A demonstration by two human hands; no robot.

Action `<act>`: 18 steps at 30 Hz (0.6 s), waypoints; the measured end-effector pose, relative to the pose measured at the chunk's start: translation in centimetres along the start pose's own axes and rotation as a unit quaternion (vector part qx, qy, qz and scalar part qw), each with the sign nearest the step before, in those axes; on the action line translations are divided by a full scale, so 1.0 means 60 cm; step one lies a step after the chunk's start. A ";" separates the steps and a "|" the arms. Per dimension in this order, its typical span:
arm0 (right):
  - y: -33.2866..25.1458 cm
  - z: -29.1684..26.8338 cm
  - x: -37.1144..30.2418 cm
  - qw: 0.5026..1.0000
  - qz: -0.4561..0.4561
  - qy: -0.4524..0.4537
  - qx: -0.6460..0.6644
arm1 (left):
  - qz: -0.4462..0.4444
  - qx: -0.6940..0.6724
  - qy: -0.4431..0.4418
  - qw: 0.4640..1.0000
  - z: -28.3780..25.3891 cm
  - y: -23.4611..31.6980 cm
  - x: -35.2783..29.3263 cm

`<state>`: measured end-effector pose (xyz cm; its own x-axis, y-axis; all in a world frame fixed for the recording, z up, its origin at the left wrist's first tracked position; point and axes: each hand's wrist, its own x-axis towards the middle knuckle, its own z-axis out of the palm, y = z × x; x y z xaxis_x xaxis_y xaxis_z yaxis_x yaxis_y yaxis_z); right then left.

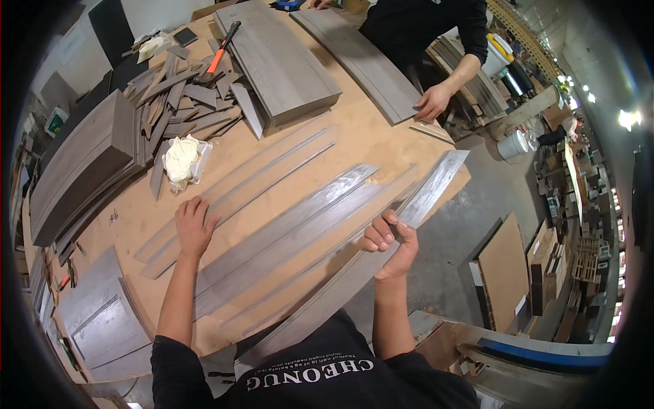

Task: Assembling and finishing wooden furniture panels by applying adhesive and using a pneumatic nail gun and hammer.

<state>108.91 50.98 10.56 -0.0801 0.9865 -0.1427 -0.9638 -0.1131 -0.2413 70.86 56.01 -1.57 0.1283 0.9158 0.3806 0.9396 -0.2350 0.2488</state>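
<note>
Gray strip [334,290], long and thin, slants from the bottom middle up to the right side. At the far left is a stack of gray boards [85,167]. Next come a heap of wood bits [197,95] at the upper left and a pale cloth [182,160] below it. The left hand [196,225] is left of the middle, fingers a bit apart, over thin pieces [286,176] on the table [385,143]. A wide gray board [279,235] lies mid-frame. The right hand [388,242] has curled fingers over the gray strip; I cannot tell if it holds anything. At the upper right, another person's hand [434,102] touches a big board [361,61].
</note>
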 end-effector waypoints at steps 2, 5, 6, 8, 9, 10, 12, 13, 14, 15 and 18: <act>0.001 0.003 0.002 1.000 0.000 -0.006 -0.001 | -0.005 -0.012 -0.012 1.000 0.006 -0.006 0.011; 0.001 0.011 0.005 1.000 0.007 -0.017 0.000 | -0.010 -0.023 -0.017 1.000 0.007 -0.011 0.034; -0.003 0.012 0.005 1.000 0.001 -0.021 0.000 | 0.002 -0.029 -0.010 1.000 0.009 -0.003 0.044; -0.009 0.011 0.001 1.000 0.000 -0.027 -0.003 | 0.018 -0.019 0.013 1.000 0.002 0.024 0.034; -0.013 0.009 -0.001 0.999 -0.009 -0.034 -0.005 | 0.042 -0.011 0.037 0.998 -0.001 0.042 0.033; -0.015 0.008 -0.002 0.999 -0.018 -0.029 -0.004 | 0.048 -0.057 0.006 0.997 -0.006 0.056 0.007; -0.016 0.007 -0.011 0.999 -0.026 -0.025 -0.008 | 0.043 -0.140 -0.100 0.984 -0.047 0.099 -0.060; -0.015 0.003 -0.015 0.999 -0.030 -0.018 -0.006 | 0.030 -0.171 -0.169 0.970 -0.072 0.120 -0.083; -0.015 0.002 -0.018 0.999 -0.030 -0.018 -0.004 | 0.031 -0.174 -0.175 0.969 -0.073 0.122 -0.101; -0.014 0.001 -0.019 0.999 -0.030 -0.018 -0.001 | 0.002 -0.132 -0.152 0.980 -0.071 0.119 -0.115; -0.010 0.001 -0.019 0.999 -0.032 -0.012 -0.005 | -0.044 -0.093 -0.135 0.985 -0.066 0.112 -0.117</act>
<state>109.56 49.93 10.92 -0.0236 0.9943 -0.1038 -0.9647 -0.0499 -0.2584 75.02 46.71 0.99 0.1521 0.9828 0.1048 0.8794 -0.1830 0.4394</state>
